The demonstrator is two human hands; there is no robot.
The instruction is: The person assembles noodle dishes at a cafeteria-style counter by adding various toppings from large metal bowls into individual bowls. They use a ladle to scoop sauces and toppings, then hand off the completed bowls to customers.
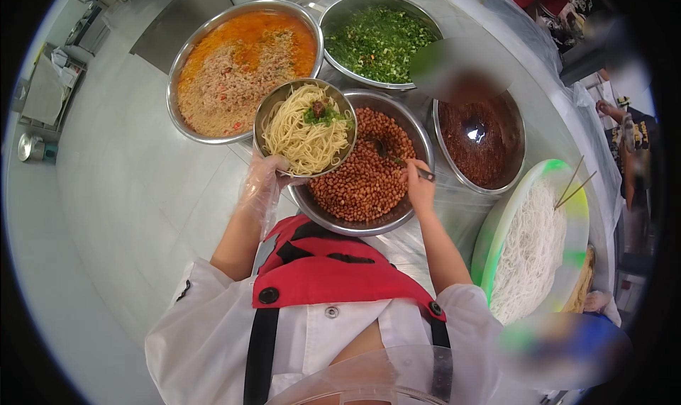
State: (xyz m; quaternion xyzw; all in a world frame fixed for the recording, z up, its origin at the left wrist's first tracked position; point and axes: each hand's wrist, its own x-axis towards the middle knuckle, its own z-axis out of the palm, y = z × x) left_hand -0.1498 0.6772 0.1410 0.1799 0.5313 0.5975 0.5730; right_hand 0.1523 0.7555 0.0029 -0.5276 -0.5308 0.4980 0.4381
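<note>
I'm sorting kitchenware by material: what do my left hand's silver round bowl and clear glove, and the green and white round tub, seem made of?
Silver round bowl: metal, probably stainless steel, smooth; its thin rim catches light.
Clear glove: apparently thin plastic film, glossy; it is see-through and wrinkled.
Green and white round tub: likely plastic, smooth; the wall is brightly coloured.

Small, pale yellowish printed lettering point(643, 131) stands on the black cloth garment point(644, 147) of 1 co-worker point(628, 142) at the far right, too small and blurred to read reliably.
</note>
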